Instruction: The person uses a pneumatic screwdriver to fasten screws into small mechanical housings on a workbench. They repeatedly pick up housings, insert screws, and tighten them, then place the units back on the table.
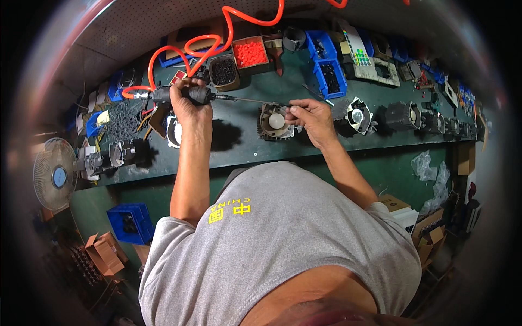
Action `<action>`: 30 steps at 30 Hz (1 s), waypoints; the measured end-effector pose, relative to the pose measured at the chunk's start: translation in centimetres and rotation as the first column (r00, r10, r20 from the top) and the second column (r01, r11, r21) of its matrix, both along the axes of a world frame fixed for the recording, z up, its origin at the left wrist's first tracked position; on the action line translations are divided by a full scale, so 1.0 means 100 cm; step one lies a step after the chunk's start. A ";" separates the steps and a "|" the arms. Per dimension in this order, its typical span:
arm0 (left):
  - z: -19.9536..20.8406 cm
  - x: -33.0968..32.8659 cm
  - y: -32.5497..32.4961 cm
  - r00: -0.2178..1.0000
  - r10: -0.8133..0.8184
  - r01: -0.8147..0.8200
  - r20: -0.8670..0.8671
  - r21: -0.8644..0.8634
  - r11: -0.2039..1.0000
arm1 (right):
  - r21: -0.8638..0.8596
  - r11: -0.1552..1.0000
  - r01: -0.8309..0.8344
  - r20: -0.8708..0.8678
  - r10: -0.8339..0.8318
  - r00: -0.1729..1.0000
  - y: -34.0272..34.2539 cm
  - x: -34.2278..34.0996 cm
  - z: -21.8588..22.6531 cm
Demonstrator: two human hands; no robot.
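My left hand (191, 106) is wrapped round a dark air screwdriver (202, 95), held level above the bench. Its long thin bit (253, 100) points right, toward my right hand (314, 120). There my thumb and fingers pinch together at the bit's end; a small dark piece shows at the fingertips, too small to name. Just below the bit sits a finned metal engine housing (267, 130) with a round pale disc (276, 120) in its opening. An orange coiled air hose (227, 38) runs to the back of the screwdriver.
Similar housings stand along the green workbench (234, 155), one pale-faced housing (359, 117) to the right. Behind are a box of red parts (251, 53), a tub of black screws (223, 72) and blue bins (329, 77). A fan (55, 174) stands far left.
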State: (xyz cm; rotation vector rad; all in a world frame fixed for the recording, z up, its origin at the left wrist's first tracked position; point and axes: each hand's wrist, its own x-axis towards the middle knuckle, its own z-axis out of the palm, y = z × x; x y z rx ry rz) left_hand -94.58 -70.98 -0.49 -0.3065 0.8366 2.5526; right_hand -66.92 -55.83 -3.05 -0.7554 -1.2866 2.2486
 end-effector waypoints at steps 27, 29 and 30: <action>0.029 0.026 0.021 0.970 -0.041 0.057 -0.241 0.060 0.997 | 0.422 0.901 -0.102 0.102 0.065 0.993 0.017 -0.006 -0.028; 0.022 0.031 0.023 0.956 -0.018 0.020 -0.294 0.003 1.000 | 0.526 0.850 -0.009 0.193 -0.109 0.975 0.020 -0.002 -0.042; 0.018 0.035 0.025 0.947 -0.008 0.000 -0.321 -0.024 1.000 | 0.579 0.815 0.029 0.231 -0.198 0.953 0.020 0.001 -0.049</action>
